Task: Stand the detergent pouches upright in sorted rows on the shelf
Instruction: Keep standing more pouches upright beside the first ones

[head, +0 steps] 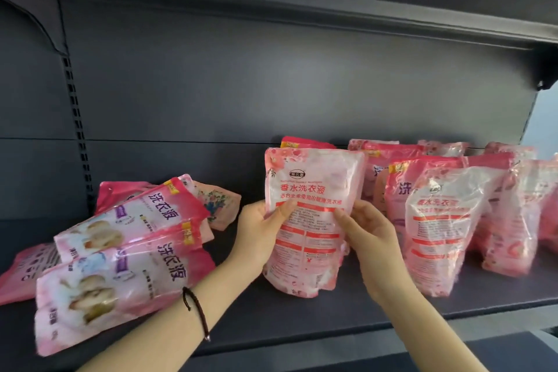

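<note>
Both thumbs press on the printed front of the held pouch (pixel 311 187), about halfway down. The other fingers curl out of sight behind its side edges, so the left hand (pixel 258 231) and the right hand (pixel 373 240) each pinch it, one on either flank. The pouch stands with its long axis vertical, top seal up and label toward the camera. Its rounded base is at the deck of the shelf (pixel 302 318), but it is not clear whether it rests there or hangs just above. Directly behind it, another pouch (pixel 305 142) shows only its darker pink top. To the right, near the right hand, the standing pouches (pixel 437 220) form upright rows running back toward the rear panel. To the left, past the left wrist and its cord bracelet (pixel 196 311), the lying pouches (pixel 120 251) are heaped flat, their long axes slanting across the deck. The held pouch looks as though it is being settled at the front of a row. The left hand is the nearer one for fetching the next pouch from the heap.
</note>
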Available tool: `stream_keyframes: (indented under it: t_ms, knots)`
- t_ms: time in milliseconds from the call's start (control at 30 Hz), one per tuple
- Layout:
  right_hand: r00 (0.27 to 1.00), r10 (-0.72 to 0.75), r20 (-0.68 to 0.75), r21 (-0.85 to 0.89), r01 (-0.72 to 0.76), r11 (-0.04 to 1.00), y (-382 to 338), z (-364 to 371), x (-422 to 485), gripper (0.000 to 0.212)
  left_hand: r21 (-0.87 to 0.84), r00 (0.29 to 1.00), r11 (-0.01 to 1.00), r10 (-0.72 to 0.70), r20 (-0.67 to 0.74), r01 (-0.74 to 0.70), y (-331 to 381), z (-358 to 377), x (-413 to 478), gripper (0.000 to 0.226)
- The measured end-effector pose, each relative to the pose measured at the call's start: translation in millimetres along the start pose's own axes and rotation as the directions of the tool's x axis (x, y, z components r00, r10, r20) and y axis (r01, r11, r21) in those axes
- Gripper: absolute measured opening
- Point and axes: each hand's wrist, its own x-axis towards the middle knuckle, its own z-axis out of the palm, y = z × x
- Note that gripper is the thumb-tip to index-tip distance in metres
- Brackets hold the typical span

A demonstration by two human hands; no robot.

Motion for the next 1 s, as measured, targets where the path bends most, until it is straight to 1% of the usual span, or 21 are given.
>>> stream_keyframes:
  t_ms: [100, 200, 267, 333, 367, 400, 500, 533, 600, 667, 733, 767, 867, 900, 1000]
  knots:
    - [0.998, -0.009, -0.067, 0.039, 0.011, 0.999, 1, -19, 7, 0.022, -0.070, 0.999, 0.997, -0.034, -0.014, 0.033, -3, 28, -5, 0.011]
    - [0.994, -0.016, -0.109, 0.004, 0.016, 1.000, 3, -33, 9, 0.020, -0.044, 0.999, 0.998, -0.050, 0.000, 0.050, -10, 46, -10, 0.019]
    - [0.993, -0.040, -0.112, -0.086, 0.030, 0.996, 8, -45, 12, 0.015, -0.004, 0.999, 0.999, -0.052, -0.003, 0.052, -13, 58, -15, 0.025]
    - [0.990, -0.096, -0.106, -0.207, 0.073, 0.976, 11, -53, 14, 0.011, 0.057, 0.999, 0.997, -0.043, 0.009, 0.042, -14, 65, -18, 0.028]
    - [0.987, -0.133, -0.086, -0.264, 0.106, 0.959, 11, -55, 14, 0.017, 0.092, 0.999, 0.995, -0.041, 0.017, 0.039, -13, 65, -18, 0.031]
    - [0.984, -0.168, -0.056, -0.313, 0.143, 0.939, 9, -55, 13, 0.028, 0.126, 0.999, 0.991, -0.039, 0.025, 0.035, -11, 64, -18, 0.033]
    - [0.960, -0.277, 0.031, -0.416, 0.264, 0.870, 1, -51, 12, 0.068, 0.195, 0.998, 0.981, 0.009, 0.057, -0.020, -3, 54, -16, 0.029]
    - [0.940, -0.338, 0.049, -0.453, 0.323, 0.831, -2, -50, 12, 0.078, 0.199, 0.997, 0.979, 0.043, 0.064, -0.055, 1, 50, -16, 0.028]
    - [0.861, -0.501, 0.089, -0.543, 0.463, 0.700, -5, -48, 13, 0.089, 0.212, 0.990, 0.968, 0.128, 0.055, -0.137, 10, 42, -13, 0.027]
    - [0.793, -0.593, 0.140, -0.636, 0.531, 0.560, -10, -46, 15, 0.087, 0.261, 0.976, 0.941, 0.210, 0.048, -0.216, 20, 37, -10, 0.018]
    - [0.759, -0.618, 0.207, -0.716, 0.548, 0.433, -17, -45, 17, 0.074, 0.328, 0.962, 0.905, 0.262, 0.071, -0.270, 28, 36, -7, 0.013]
    - [0.738, -0.624, 0.257, -0.754, 0.557, 0.348, -21, -44, 18, 0.066, 0.361, 0.959, 0.889, 0.268, 0.092, -0.283, 32, 35, -7, 0.014]
    - [0.674, -0.600, 0.431, -0.816, 0.575, 0.060, -30, -42, 22, 0.046, 0.448, 0.960, 0.852, 0.207, 0.186, -0.270, 42, 25, -8, 0.019]
    - [0.662, -0.585, 0.468, -0.819, 0.573, -0.006, -34, -41, 23, 0.041, 0.496, 0.961, 0.827, 0.179, 0.211, -0.263, 45, 17, -9, 0.021]
    - [0.615, -0.571, 0.544, -0.799, 0.588, -0.127, -52, -29, 23, 0.020, 0.645, 0.957, 0.715, 0.124, 0.263, -0.270, 58, -27, -9, 0.015]
